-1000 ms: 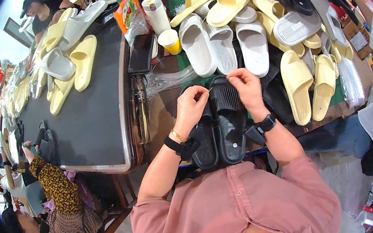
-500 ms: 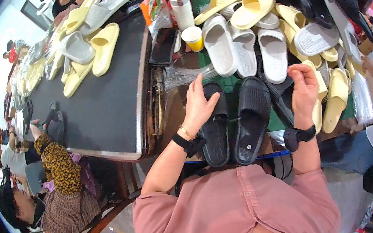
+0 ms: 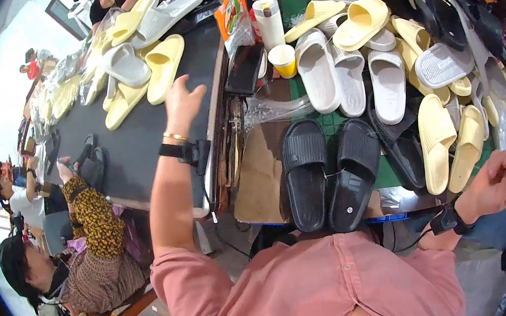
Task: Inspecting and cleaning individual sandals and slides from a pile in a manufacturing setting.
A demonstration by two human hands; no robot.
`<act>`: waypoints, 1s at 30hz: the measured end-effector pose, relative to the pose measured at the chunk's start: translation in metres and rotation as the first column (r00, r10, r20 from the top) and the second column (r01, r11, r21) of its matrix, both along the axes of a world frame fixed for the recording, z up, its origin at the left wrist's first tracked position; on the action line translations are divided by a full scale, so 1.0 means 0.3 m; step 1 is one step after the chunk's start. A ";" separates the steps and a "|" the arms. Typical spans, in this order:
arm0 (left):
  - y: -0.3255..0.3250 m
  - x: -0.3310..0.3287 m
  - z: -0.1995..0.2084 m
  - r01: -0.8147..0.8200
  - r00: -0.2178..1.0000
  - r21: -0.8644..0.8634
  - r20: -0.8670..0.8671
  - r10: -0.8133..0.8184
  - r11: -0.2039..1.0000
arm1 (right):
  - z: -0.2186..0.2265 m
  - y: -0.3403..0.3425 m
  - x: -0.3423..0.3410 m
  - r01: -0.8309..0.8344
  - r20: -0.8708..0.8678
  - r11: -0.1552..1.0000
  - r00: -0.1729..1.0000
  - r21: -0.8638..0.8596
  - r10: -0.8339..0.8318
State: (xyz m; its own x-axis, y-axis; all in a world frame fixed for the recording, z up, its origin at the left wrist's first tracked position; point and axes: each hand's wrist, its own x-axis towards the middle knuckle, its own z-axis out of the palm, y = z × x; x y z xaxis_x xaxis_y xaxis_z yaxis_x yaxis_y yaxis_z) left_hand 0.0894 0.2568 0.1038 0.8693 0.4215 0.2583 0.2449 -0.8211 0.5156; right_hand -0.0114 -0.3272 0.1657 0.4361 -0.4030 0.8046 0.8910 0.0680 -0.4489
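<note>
Can't read the tiny round white sticker (image 3: pixel 350 210) on the insole of the right-hand ribbed black slide (image 3: pixel 356 164), way too small. Thin pale strand (image 3: pixel 333 175) running to the matching left black slide (image 3: pixel 305 173)? No clue what it's made of. The darker black slide (image 3: pixel 403 155) behind them is partly buried under the ribbed white slide (image 3: pixel 388 87). Right hand (image 3: pixel 503 181) has curled fingers, so can't tell if it's holding anything. Button-front pink shirt (image 3: pixel 318 276) gets chopped by the bottom edge.
</note>
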 end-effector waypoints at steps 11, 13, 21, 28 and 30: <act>0.432 0.121 -0.132 -0.204 0.927 0.339 -0.236 0.293 0.918 | 0.085 -0.131 -0.187 0.317 -0.057 0.920 0.948 0.232 -0.312; 0.457 0.121 -0.146 -0.161 0.952 0.320 -0.201 0.233 0.934 | 0.023 -0.054 -0.172 0.432 -0.375 0.872 0.866 0.230 -0.331; 0.520 0.106 -0.153 -0.151 0.983 0.368 -0.042 0.179 0.917 | -0.277 0.291 -0.051 -0.582 -0.733 0.458 0.433 -0.672 -0.524; 0.409 -0.046 -0.076 -0.038 0.998 0.182 -0.034 0.045 0.983 | -0.411 0.306 0.006 -0.597 -0.706 0.424 0.382 -0.681 -0.597; 0.359 -0.123 -0.049 -0.022 0.994 0.150 -0.104 0.038 0.988 | -0.418 0.303 0.006 -0.594 -0.676 0.382 0.413 -0.708 -0.610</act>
State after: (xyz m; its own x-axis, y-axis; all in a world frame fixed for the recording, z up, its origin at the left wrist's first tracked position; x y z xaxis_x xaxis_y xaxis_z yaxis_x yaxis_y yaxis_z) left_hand 0.0525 0.3645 0.0890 0.8826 0.4117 0.2271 0.3173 -0.8779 0.3585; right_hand -0.0098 -0.2363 0.0403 0.9749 0.1385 -0.1743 0.0178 -0.8289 -0.5591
